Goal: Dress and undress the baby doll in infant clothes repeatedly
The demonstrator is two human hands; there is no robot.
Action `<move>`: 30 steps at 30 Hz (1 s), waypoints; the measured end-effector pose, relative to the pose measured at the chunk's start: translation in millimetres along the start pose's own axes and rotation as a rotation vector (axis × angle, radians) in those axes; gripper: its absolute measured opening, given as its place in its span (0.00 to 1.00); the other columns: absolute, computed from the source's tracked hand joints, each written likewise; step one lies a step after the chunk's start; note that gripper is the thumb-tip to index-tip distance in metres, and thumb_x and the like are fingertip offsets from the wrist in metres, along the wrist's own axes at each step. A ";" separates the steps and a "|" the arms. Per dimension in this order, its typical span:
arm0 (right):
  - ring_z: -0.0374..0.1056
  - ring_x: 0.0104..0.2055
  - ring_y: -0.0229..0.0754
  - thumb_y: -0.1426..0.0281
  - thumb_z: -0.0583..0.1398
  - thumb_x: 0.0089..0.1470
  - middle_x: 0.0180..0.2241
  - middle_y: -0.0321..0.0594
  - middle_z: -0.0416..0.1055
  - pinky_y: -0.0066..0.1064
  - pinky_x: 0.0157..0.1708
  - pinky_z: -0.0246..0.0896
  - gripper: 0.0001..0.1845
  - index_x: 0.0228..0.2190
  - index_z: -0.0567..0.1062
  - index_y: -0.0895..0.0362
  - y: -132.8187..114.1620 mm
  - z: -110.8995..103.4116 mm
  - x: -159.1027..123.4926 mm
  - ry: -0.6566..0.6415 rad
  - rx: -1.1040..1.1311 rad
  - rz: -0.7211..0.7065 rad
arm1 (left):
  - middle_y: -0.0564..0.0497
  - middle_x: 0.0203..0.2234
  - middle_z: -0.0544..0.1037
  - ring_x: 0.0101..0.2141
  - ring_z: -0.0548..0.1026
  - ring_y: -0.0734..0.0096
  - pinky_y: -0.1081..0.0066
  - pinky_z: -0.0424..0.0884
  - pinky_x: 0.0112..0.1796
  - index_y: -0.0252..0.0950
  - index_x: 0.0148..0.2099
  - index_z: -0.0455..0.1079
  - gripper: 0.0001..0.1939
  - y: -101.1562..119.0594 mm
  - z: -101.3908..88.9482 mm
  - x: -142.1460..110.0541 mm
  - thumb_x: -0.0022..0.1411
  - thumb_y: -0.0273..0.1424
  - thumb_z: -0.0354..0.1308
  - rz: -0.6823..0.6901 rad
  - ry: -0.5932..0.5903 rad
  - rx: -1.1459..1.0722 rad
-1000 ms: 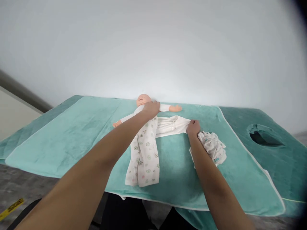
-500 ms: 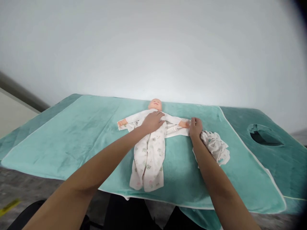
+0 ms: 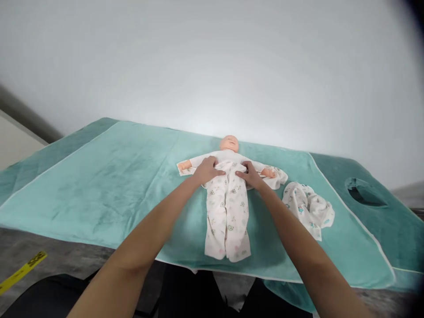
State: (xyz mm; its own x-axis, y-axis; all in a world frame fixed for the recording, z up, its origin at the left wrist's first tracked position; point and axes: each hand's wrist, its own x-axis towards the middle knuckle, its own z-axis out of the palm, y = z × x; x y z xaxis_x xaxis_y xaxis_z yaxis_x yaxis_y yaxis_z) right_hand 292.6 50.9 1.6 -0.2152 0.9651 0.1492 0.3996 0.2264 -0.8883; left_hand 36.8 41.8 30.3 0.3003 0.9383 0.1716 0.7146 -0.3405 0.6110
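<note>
A baby doll [image 3: 229, 143] in a white long-sleeved top lies on its back, arms spread, head toward the wall. Patterned white baby pants [image 3: 227, 216] cover it from the waist down, the legs stretched toward me. My left hand [image 3: 208, 171] grips the waist of the pants at the doll's left-hand side in view, thumb on the front. At the opposite side my right hand [image 3: 251, 174] holds the waist in the same way. White cloth [image 3: 278, 176] like a spread sleeve lies under the doll's arm at right; how it joins the rest is hidden.
A crumpled patterned baby garment [image 3: 309, 207] lies to the right of my right forearm. Under everything is a teal towel-like sheet [image 3: 109, 185] with white edging, on a padded table [image 3: 380, 225] with a round hole [image 3: 366, 194]. A pale wall stands behind.
The doll has shifted right and now lies straight, with the white cloth beneath its arms. My right hand has let go of that cloth and moved left to the waist, opposite my left hand.
</note>
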 end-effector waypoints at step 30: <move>0.66 0.37 0.44 0.56 0.60 0.51 0.35 0.38 0.72 0.30 0.35 0.58 0.17 0.36 0.70 0.55 -28.0 -20.7 -94.2 -0.316 -0.261 0.069 | 0.51 0.38 0.72 0.40 0.72 0.61 0.67 0.66 0.39 0.40 0.44 0.63 0.25 47.9 -18.2 -98.2 0.51 0.50 0.63 -0.093 -0.283 -0.121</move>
State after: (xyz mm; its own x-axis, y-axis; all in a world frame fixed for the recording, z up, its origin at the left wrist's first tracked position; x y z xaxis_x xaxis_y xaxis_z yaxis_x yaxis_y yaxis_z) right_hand 320.2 -43.7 21.4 -0.4268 0.9005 -0.0833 0.6266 0.2281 -0.7452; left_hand 30.0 -65.5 56.7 0.4135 0.9050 -0.1005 0.6718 -0.2287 0.7045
